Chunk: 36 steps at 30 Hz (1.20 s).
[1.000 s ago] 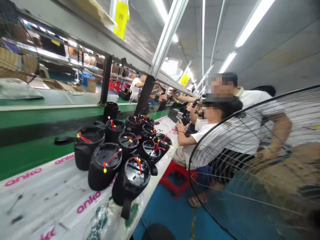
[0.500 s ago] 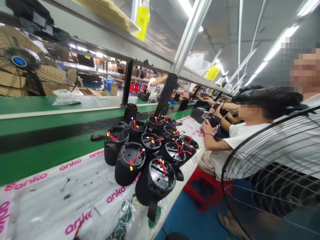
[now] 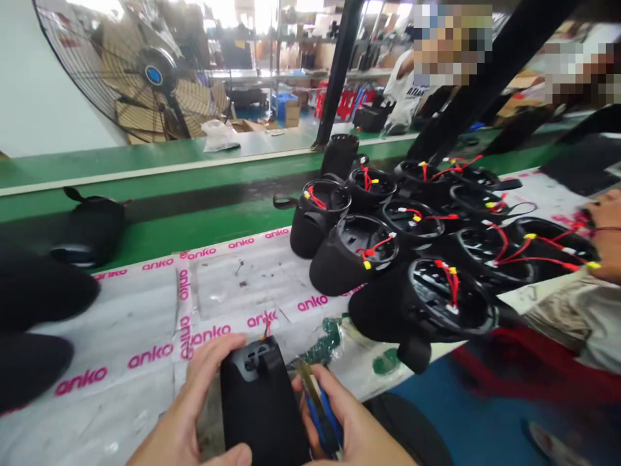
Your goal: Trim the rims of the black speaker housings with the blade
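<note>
Black fabric-covered case (image 3: 262, 414) at the bottom centre, over the near part of the bench (image 3: 361, 382), lower end cut off by the frame. Left hand (image 3: 189, 395) curved round its left side, fingertips at the upper corner, thumb across the front. Right hand (image 3: 352, 411) closed round a blue-and-yellowish tool (image 3: 317, 408), just beside the case's right flank; some fingers hidden behind tool and case, so cannot tell about contact there. Kind of tool hard to make out. Grey panel (image 3: 247, 364) near the top of the case, partly covered by a strap (image 3: 272, 362); thin red wires (image 3: 266, 325) poking up from behind, roots out of sight.

Two rounded black shapes (image 3: 43, 285) cropped by the left edge. Another person's hand (image 3: 606, 233) blurred and cropped at the right edge; red stool (image 3: 509, 369) smeared below.

Room to move forward and leftward over printed white sheeting (image 3: 233, 278), dotted with dark specks. Near bench edge slanting up to the right, blue floor (image 3: 456, 404) beyond. Green belt (image 3: 218, 223) along the far side, second black case (image 3: 99, 223) lying at left.

Black cylindrical housings (image 3: 352, 259) packed close together at right, mouths open, nearest one's strap drooping at the bench edge. Red leads (image 3: 453, 288) with yellow and white connectors inside and across the rims; deeper interiors too dark to read.
</note>
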Tool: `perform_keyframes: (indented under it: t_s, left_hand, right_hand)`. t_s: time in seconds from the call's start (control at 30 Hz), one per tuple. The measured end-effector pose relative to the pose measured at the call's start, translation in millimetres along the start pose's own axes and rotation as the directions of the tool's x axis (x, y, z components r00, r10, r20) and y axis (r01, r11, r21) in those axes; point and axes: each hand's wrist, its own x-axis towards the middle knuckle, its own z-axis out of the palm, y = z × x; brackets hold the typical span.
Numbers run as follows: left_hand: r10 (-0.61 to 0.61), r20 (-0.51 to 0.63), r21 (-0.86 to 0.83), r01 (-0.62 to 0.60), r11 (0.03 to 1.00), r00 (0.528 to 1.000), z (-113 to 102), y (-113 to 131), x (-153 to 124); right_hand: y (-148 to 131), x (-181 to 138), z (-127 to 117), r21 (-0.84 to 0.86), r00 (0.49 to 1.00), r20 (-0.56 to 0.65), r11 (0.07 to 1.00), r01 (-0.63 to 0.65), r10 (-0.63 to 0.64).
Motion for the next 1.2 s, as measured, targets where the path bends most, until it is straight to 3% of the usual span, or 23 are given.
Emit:
perform_keyframes:
  t_s: [0.13, 0.2, 0.27, 0.37, 0.43, 0.57, 0.67, 0.87, 1.03, 1.2]
  left_hand:
    - [-0.015, -0.062, 0.150, 0.024, 0.988, 0.998, 6.6, 14.3, -1.4]
    - [-0.058, -0.110, 0.141, 0.073, 0.987, 0.992, 13.0, 14.5, -5.8]
    - [-0.141, -0.140, 0.051, 0.149, 0.988, 0.980, 17.7, 11.8, -9.1]
    - [-0.265, -0.037, -0.202, 0.252, 0.946, 0.964, 18.5, 9.3, -9.8]
    - [-0.240, 0.034, -0.306, 0.239, 0.921, 0.970, 16.2, 10.1, -9.0]
    - [-0.129, 0.047, -0.269, 0.137, 0.953, 0.990, 12.5, 12.6, -9.7]
    - [-0.120, 0.049, -0.282, 0.129, 0.951, 0.992, 12.4, 14.9, -11.0]
    - [-0.196, 0.050, -0.525, 0.193, 0.829, 0.979, 19.7, 16.3, -0.9]
    - [-0.182, 0.080, -0.637, 0.191, 0.747, 0.980, 44.0, 2.2, 6.6]
    - [-0.136, 0.000, -0.504, 0.117, 0.856, 0.991, 44.9, 0.5, -1.7]
  right_hand:
    - [7.2, 6.0, 19.3, 0.027, 0.999, 0.037, 0.999, 0.025, -0.026]
    - [5.8, 5.3, 23.7, 0.034, 0.994, 0.098, 0.998, 0.050, -0.053]
    - [2.5, 0.9, 25.3, 0.044, 0.989, 0.127, 0.996, 0.077, -0.082]
    - [-3.6, -9.3, 25.9, 0.069, 0.993, 0.062, 0.993, 0.097, -0.102]
    - [-8.1, -15.3, 25.6, 0.075, 0.996, 0.005, 0.993, 0.086, -0.086]
    - [-17.4, -20.3, 25.5, 0.056, 0.996, -0.086, 0.997, 0.044, -0.039]
    - [-23.0, -17.9, 29.6, 0.066, 0.993, -0.116, 0.997, 0.045, -0.037]
    - [-28.3, -16.0, 41.1, 0.142, 0.990, -0.133, 0.987, 0.070, -0.051]
    - [-29.0, -32.1, 33.8, 0.101, 0.960, -0.277, 0.992, 0.073, -0.043]
    - [-37.1, -40.1, 35.2, 0.084, 0.944, -0.329, 0.996, 0.016, 0.013]
